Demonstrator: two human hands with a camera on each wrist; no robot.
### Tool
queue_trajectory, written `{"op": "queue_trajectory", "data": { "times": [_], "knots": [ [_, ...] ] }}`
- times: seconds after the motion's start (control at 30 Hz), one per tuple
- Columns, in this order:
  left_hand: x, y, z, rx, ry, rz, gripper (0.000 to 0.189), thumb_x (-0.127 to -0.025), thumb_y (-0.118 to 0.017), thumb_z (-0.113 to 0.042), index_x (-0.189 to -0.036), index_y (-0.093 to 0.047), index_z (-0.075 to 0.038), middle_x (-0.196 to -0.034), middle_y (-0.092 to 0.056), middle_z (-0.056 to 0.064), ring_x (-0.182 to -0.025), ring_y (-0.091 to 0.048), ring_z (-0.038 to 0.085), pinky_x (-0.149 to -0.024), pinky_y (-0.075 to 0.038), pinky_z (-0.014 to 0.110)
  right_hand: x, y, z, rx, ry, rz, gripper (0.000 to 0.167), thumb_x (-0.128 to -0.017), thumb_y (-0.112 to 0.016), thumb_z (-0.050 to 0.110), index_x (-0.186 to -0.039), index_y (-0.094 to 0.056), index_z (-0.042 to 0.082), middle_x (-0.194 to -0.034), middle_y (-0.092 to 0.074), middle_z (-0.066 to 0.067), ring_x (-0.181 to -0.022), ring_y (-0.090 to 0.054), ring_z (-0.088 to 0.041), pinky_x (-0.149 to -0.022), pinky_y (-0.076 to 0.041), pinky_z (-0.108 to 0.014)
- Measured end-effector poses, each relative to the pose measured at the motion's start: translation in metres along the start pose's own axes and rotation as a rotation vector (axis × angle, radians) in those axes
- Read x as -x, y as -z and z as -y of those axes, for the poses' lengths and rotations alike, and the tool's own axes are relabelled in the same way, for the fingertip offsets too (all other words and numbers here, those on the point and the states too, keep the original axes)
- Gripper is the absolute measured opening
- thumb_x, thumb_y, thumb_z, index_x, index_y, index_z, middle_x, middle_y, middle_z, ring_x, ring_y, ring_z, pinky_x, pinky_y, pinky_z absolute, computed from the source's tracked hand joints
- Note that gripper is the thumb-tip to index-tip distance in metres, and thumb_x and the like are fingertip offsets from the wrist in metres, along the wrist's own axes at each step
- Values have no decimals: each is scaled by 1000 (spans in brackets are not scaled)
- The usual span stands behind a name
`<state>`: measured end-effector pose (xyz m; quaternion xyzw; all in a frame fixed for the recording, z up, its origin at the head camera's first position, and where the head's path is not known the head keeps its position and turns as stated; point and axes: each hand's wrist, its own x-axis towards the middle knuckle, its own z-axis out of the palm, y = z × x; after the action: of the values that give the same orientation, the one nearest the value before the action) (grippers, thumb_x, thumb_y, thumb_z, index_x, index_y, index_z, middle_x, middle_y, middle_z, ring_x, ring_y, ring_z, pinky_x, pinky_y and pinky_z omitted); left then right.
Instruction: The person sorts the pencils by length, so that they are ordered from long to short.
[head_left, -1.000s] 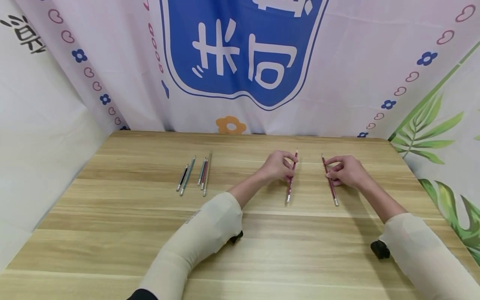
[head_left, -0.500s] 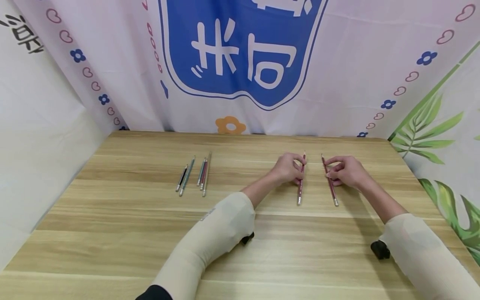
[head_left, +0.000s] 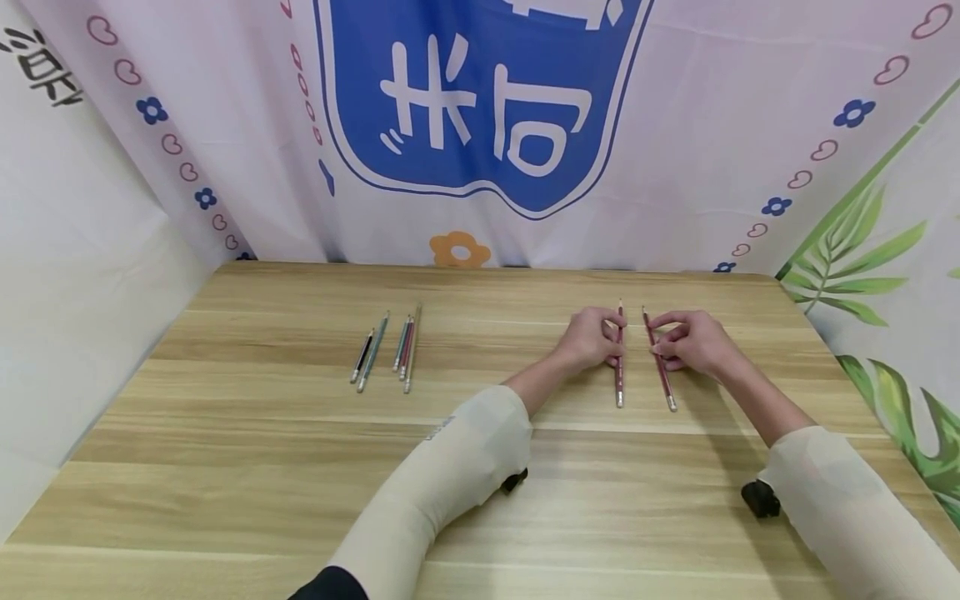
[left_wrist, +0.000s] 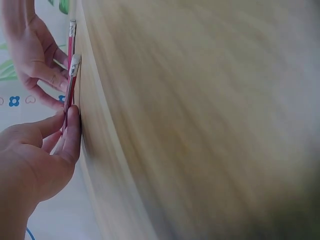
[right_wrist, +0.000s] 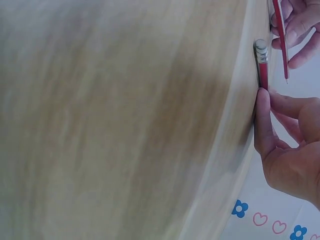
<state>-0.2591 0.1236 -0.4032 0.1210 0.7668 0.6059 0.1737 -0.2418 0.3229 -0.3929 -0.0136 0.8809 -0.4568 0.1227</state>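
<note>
My left hand (head_left: 588,340) pinches a red pencil (head_left: 620,382) between thumb and fingers. Its white eraser end points toward me, its tip away. Just to the right, my right hand (head_left: 693,342) holds a second red pencil (head_left: 664,382), which lies slanted with its tip leaning left. A narrow gap separates the two pencils in the head view. The left wrist view has the first pencil's eraser (left_wrist: 75,61) raised off the wood, in front of the other. From the right wrist, the second pencil's eraser end (right_wrist: 262,55) appears close to the tabletop.
Farther left on the wooden table (head_left: 285,467) lie more pencils in two groups: a short dark one (head_left: 362,357) beside a long teal one (head_left: 373,354), then a short teal (head_left: 401,343), a red (head_left: 407,354) and a long tan one (head_left: 415,337). A printed curtain (head_left: 697,150) hangs behind.
My left hand has moved right with its red pencil, nearing the other red pencil; that pencil now stands straighter in the head view. My right hand has stayed in place.
</note>
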Motion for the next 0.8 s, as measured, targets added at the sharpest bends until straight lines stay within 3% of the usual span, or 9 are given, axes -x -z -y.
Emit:
{"op": "queue_trajectory", "data": {
  "times": [0.63, 0.8],
  "knots": [
    [-13, -18, -1, -123, 11, -60, 44, -85, -77, 13, -127, -68, 3, -80, -70, 10, -60, -69, 23, -54, -60, 23, 0, -2, -2, -10, 6, -7, 44, -94, -64, -13, -136, -52, -17, -86, -69, -9, -71, -68, -7, -64, -65, -27],
    [-15, -20, -3, -176, 11, -54, 45, -84, -78, 12, -127, -68, 3, -75, -66, 7, -55, -65, 18, -53, -59, 21, 0, -1, -1, 1, 5, -9, 44, -94, -64, -12, -137, -52, -17, -88, -69, -12, -72, -69, -8, -65, -65, -28]
  ]
}}
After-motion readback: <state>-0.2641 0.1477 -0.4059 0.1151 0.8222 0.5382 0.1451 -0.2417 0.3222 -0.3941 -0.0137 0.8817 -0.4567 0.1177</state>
